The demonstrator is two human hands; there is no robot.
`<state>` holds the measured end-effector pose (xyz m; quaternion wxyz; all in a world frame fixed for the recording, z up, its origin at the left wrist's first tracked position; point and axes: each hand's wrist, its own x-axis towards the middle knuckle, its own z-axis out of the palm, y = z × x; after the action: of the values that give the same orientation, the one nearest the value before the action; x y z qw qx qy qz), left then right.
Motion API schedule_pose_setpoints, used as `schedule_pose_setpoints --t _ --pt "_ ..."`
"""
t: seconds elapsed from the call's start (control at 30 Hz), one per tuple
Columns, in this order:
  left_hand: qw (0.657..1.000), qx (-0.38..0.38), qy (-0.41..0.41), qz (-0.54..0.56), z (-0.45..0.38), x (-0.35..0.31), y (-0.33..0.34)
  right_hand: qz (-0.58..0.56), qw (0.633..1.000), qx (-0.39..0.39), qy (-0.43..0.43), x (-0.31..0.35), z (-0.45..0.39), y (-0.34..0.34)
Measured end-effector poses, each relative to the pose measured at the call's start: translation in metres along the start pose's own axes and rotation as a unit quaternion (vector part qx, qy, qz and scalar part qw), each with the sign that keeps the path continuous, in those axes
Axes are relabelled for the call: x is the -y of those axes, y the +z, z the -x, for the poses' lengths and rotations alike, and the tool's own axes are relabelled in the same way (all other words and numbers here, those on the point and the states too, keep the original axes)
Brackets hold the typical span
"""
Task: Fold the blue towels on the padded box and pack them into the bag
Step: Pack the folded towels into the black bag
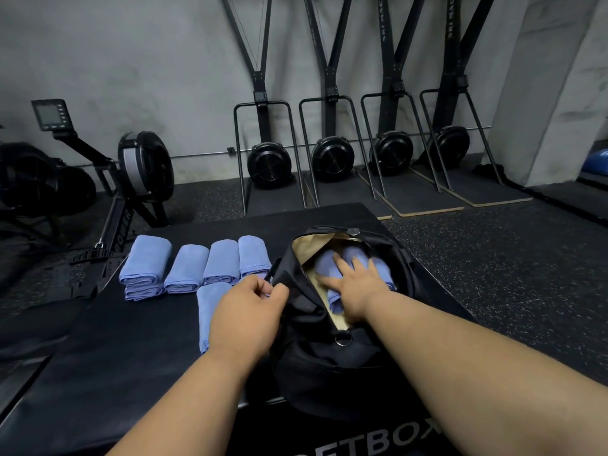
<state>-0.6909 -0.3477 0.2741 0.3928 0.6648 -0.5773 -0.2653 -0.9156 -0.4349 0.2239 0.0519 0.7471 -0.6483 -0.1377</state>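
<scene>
The right hand (pixel 355 284) lay inside the open black duffel bag (pixel 316 363), its fingers (pixel 345 263) spread flat and pressing the folded blue towels (pixel 329 268) already packed there. The left hand (pixel 250 307) pinched the bag's near rim, holding the mouth open. The next towel (pixel 210 311) lay on the padded box (pixel 131 350) just left of and partly under the left fingers (pixel 279 291), its long axis running toward the person, so the left hand was nearer; five more folded towels (pixel 197 264) waited beyond it.

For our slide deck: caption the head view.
Right hand presses towels into bag; left hand holds its rim.
</scene>
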Motion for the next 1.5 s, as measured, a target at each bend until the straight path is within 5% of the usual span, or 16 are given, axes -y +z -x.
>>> schedule_pose_setpoints --t 0.33,0.53,0.7,1.2,1.5 --pt "0.999 -0.017 -0.025 -0.032 -0.012 0.028 -0.013 -0.023 0.998 -0.001 0.057 0.006 0.001 -0.007" --pt "0.995 -0.022 -0.067 -0.072 -0.028 0.065 -0.021 -0.153 0.983 -0.065 0.079 0.021 0.018 -0.017" --pt "0.98 0.007 -0.172 -0.103 -0.05 0.1 -0.021 -0.322 0.926 -0.143 0.135 0.031 0.044 -0.025" --pt "0.934 -0.015 -0.321 0.157 -0.108 0.146 -0.012 -0.406 0.882 -0.17 0.168 0.041 0.068 -0.022" --pt "0.882 0.034 -0.278 0.38 -0.092 0.13 -0.035 -0.456 0.85 -0.218 0.15 0.06 0.082 -0.031"
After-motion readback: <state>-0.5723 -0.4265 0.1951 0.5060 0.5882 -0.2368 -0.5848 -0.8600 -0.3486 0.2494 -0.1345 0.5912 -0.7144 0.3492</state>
